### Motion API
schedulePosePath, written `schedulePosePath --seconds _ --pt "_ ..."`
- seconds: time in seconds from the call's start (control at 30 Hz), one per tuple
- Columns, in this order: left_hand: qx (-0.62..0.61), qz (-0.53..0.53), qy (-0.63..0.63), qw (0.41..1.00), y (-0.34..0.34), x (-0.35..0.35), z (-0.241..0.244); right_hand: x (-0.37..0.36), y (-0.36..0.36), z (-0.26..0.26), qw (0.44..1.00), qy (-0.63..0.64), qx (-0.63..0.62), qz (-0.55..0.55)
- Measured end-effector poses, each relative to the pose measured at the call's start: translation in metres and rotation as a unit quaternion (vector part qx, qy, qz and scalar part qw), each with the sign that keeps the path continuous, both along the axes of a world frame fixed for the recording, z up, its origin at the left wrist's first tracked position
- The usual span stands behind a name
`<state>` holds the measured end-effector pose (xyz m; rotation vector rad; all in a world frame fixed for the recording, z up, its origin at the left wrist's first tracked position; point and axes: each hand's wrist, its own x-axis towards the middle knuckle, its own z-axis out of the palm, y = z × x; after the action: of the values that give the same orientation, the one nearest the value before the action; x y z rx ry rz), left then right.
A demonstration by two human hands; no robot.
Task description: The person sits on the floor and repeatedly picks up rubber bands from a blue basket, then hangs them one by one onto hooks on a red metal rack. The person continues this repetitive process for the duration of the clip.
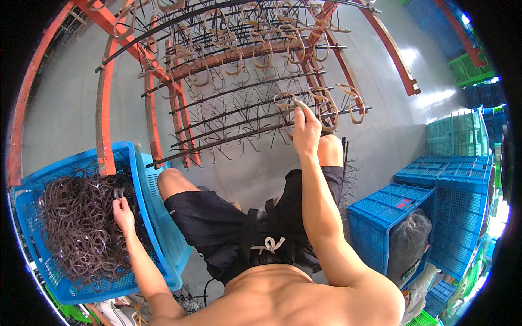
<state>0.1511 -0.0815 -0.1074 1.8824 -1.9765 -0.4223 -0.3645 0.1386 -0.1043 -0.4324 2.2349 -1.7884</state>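
My right hand [306, 132] is raised over the hook rack between my knees. Its fingertips pinch a tan looped frame [284, 98], possibly a goggle or eyewear frame, at the lowest hooked bars [244, 133]. Just right of it, similar tan frames [326, 108] hang from the hooks. At my left side, my left hand [123, 214] reaches into a blue plastic basket [157, 240] heaped with dark, glossy curved pieces [77, 228]. A small greyish piece [118, 192] shows at the left fingertips. Whether the tan frame rests on a hook is unclear.
Orange metal rack posts [105, 102] rise at the left, one end overhanging the basket. More tan frames [263, 49] hang on upper bars. Blue crates [387, 208] stand at the right, one with a filled plastic bag [410, 240]. Hooked bars [346, 175] lie beside my right knee.
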Motion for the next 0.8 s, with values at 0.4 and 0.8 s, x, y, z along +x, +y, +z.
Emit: schedulePosePath --seconds 0.4,0.8 --pt "-0.132 0.129 0.103 0.977 0.011 -0.020 0.037 -0.005 0.001 -0.006 1.000 -0.001 -0.019 -0.004" --pt "-0.132 0.201 0.401 0.884 0.061 -0.060 0.132 0.084 -0.008 0.049 0.927 0.325 0.188 -0.018"
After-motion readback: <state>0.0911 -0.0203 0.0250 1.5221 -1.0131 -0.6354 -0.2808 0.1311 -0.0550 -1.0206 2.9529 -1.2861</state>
